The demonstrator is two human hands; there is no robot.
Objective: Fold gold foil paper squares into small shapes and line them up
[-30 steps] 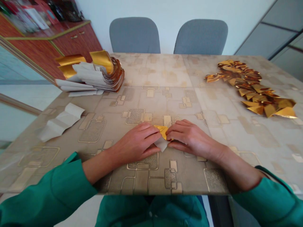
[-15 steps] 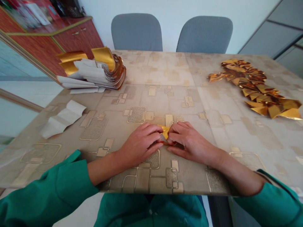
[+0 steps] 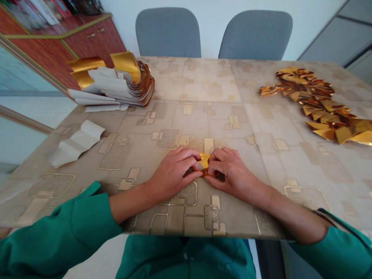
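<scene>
Between my two hands, close to the table's front edge, is a small piece of folded gold foil paper [image 3: 204, 160]. My left hand [image 3: 178, 167] pinches its left end, fingers curled and thumb below. The right end sits in the closed fingers of my right hand [image 3: 228, 169]. Gold shows on top, with a small grey patch of the paper's back near my left fingertips. My fingers cover both ends, so its full shape is hidden.
A stack of gold-and-white paper sheets [image 3: 116, 87] lies at the back left. Nearer is a creased white paper [image 3: 78, 143]. Folded gold pieces [image 3: 322, 102] form a curved row at the right. Two grey chairs [image 3: 168, 33] stand behind the patterned table [image 3: 186, 120].
The gold paper's edges have come closer together between my fingers, and less grey shows. Both hands keep their grip. The whole view has shifted slightly.
</scene>
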